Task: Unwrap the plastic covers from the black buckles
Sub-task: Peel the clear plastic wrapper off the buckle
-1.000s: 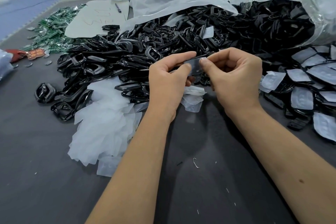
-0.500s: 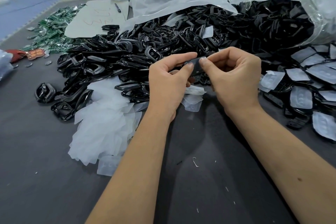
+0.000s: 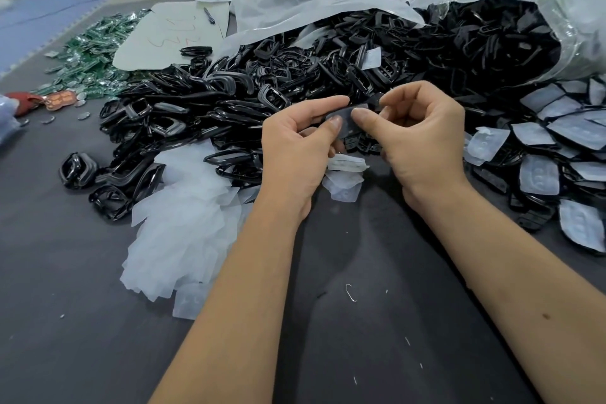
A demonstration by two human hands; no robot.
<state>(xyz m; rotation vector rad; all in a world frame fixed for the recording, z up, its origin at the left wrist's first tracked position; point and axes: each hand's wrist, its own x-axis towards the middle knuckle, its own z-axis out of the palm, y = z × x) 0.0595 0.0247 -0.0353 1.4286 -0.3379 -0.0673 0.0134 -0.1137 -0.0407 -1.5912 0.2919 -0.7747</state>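
- The left hand (image 3: 295, 154) and right hand (image 3: 423, 138) meet above the table's (image 3: 377, 321) middle, both pinching one wrapped buckle (image 3: 352, 126) between thumb and forefinger; the other fingers are curled in.
- The thumbs sit on its translucent cover (image 3: 344, 118), which looks partly lifted; I judge the peel begun, not finished.
- Done: a heap of bare buckles (image 3: 229, 102) runs from 10 to 12 o'clock of the hands, too many and too tangled to count, easily dozens.
- Done too: stripped covers lie in a white pile (image 3: 183, 216) at 8 o'clock, uncountable, plus two or three loose ones just below the hands at 6 o'clock.
- Left: wrapped buckles (image 3: 551, 154) lie spread at 3 to 4 o'clock, roughly twenty in view, some cut off by the edge.
- More black pieces spill from the clear bag (image 3: 557, 10) at 1 o'clock; whether those are wrapped I cannot tell.
- Hands: two. Buckle in hand: one.
- Judged overall, well along, with plenty remaining.
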